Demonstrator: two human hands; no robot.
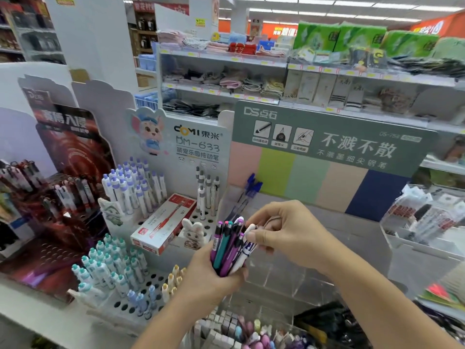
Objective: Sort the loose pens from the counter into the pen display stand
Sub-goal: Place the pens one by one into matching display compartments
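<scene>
A stationery aisle in a brightly lit shop: a white desk (37,308) carries several pen displays, with shelves of folded cloths (226,81) and green tissue packs (359,37) behind. At centre stands the white pen display stand (161,280), its tiers of round holes partly filled with purple-capped pens (136,187) at the back, teal-capped pens (108,263) at the front left and a few yellow and blue ones near the front edge; a red-and-white pen box (163,222) lies across its middle tier. To its right a grey-green backboard (327,147) rises over clear, divided acrylic trays (289,280), and a dark red display (63,197) stands at the left. Above the stand's right edge, the person's left hand (208,278) is curled around an upright bundle of loose pens (229,245) in purple, teal and white. The right hand (281,233) reaches in from the right, thumb and fingertips pinching the top of a white pen (247,238) at the bundle's right side.
</scene>
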